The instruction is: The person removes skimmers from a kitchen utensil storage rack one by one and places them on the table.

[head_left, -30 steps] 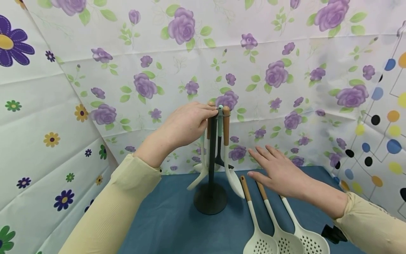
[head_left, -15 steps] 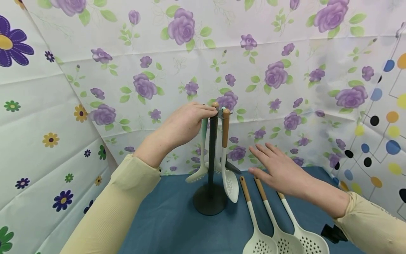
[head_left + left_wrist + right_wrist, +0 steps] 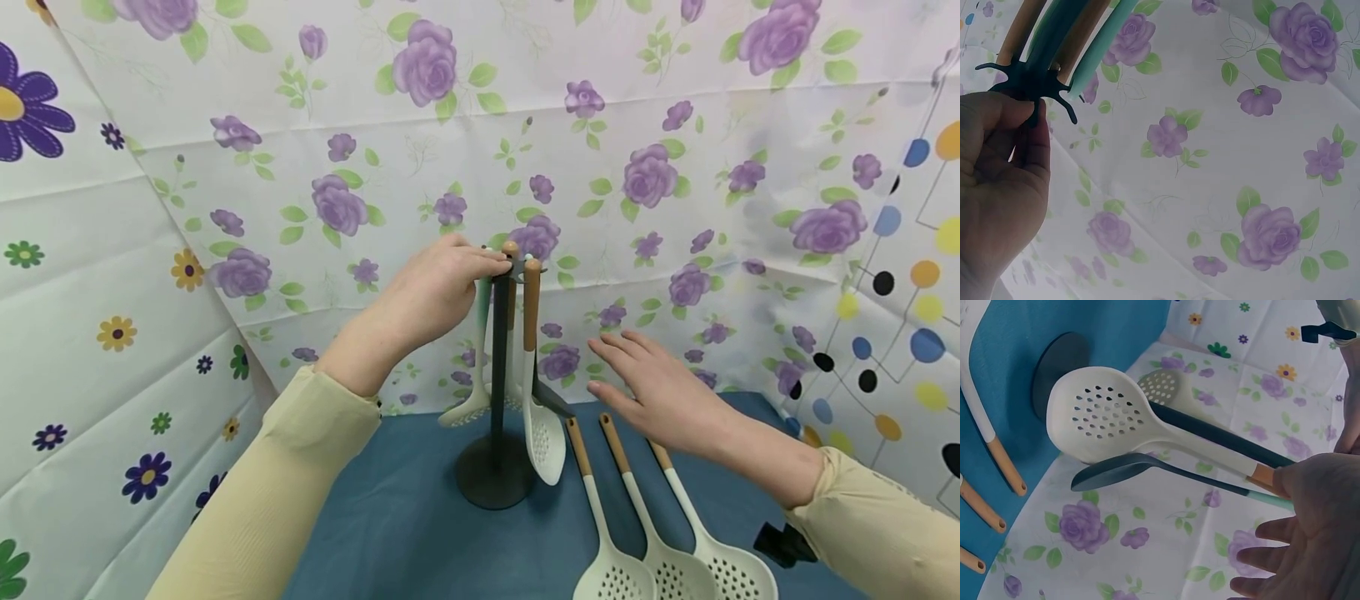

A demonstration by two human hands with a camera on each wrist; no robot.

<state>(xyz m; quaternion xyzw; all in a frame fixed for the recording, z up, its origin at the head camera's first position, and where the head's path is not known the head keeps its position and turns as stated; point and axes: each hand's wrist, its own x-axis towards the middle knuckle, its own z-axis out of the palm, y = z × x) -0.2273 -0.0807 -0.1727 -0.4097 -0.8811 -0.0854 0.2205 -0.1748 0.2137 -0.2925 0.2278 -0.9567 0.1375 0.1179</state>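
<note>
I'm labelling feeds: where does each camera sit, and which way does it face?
Head: worn on the head, facing forward and down at the utensil stand; left hand, right hand, sleeves.
Left wrist: worn there, facing the stand's hooks and flowered cloth; left hand only.
Right wrist: worn there, facing a hanging perforated white spoon; right hand, part of left arm.
Head and right wrist share that spoon and the stand's base.

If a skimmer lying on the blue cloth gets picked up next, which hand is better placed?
Probably the right hand: its fingers are outstretched and empty, near the handles of the three skimmers. The left hand is farther off and busy, gripping the top of the black stand.
</note>
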